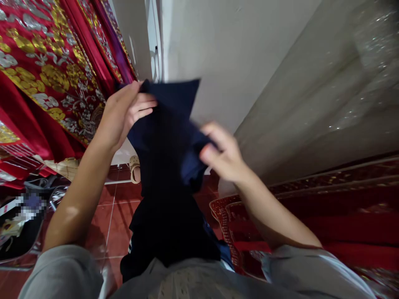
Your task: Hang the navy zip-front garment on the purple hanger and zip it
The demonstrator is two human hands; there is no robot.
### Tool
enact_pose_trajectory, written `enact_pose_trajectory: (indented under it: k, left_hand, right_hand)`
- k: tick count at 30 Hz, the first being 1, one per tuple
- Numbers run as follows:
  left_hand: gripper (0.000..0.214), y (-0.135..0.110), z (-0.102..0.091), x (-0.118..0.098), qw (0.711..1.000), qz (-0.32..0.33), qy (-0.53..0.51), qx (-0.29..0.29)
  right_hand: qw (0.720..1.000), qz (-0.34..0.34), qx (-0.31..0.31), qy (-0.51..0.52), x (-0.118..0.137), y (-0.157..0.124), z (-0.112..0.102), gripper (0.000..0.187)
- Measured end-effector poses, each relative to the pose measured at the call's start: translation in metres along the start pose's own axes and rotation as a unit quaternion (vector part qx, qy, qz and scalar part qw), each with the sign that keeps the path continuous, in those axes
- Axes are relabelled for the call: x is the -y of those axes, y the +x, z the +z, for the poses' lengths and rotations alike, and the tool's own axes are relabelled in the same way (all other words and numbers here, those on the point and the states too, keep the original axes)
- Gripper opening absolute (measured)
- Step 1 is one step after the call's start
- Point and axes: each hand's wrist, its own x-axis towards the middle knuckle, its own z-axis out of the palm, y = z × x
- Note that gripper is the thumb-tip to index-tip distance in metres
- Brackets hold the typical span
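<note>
A dark navy piece of cloth (168,120) is held up in front of me, one pointed corner sticking out at its upper right. My left hand (127,110) grips its upper left edge, with the thumb hidden behind the fabric and the fingers folded over it. On the right side, my right hand (222,151) pinches a bunched part of the same cloth between thumb and fingers, somewhat blurred by motion. The lower end hangs over my black clothing, and where one stops and the other starts is hard to see.
Red fabric (50,62) with gold and silver decoration hangs at the left. Red beaded cloth (296,224) lies low on the right, below a grey wall (296,112). A chair (23,245) holding small items and a beige clog (134,168) stand on the red tiles (123,211).
</note>
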Motion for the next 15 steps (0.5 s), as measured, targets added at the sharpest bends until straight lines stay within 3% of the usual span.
enact_pose_trajectory:
  k: [2, 3, 4, 6, 8, 10, 13, 15]
  left_hand:
    - [0.041, -0.010, -0.006, 0.006, 0.997, -0.080, -0.002, 0.015]
    - [0.039, -0.018, -0.010, 0.009, 0.993, -0.117, 0.011, 0.024]
    - [0.038, -0.027, -0.014, 0.011, 0.987, -0.152, 0.034, 0.040]
    - [0.034, -0.046, -0.026, 0.012, 0.972, -0.183, 0.109, 0.096]
    - [0.030, -0.062, -0.038, 0.006, 0.954, -0.161, 0.178, 0.181]
    - [0.030, -0.071, -0.049, -0.005, 0.938, -0.117, 0.206, 0.254]
    - [0.031, -0.071, -0.060, -0.021, 0.940, -0.067, 0.214, 0.257]
    - [0.030, -0.065, -0.065, -0.026, 0.953, -0.051, 0.228, 0.194]
  right_hand:
    - [0.968, -0.005, 0.249, 0.038, 0.014, -0.005, 0.011, 0.026]
    - [0.951, -0.002, 0.304, 0.061, 0.016, -0.005, 0.014, 0.024]
    - [0.950, 0.005, 0.303, 0.074, 0.015, -0.005, 0.015, 0.022]
    - [0.978, 0.034, 0.199, 0.053, 0.004, -0.002, 0.014, 0.018]
    - [0.994, 0.070, 0.080, 0.009, -0.017, 0.001, 0.010, 0.021]
    - [0.995, 0.090, 0.005, -0.029, -0.039, 0.003, 0.007, 0.030]
    - [0.995, 0.075, -0.039, -0.058, -0.063, 0.006, 0.006, 0.048]
    - [0.996, 0.068, -0.034, -0.047, -0.071, 0.007, 0.005, 0.052]
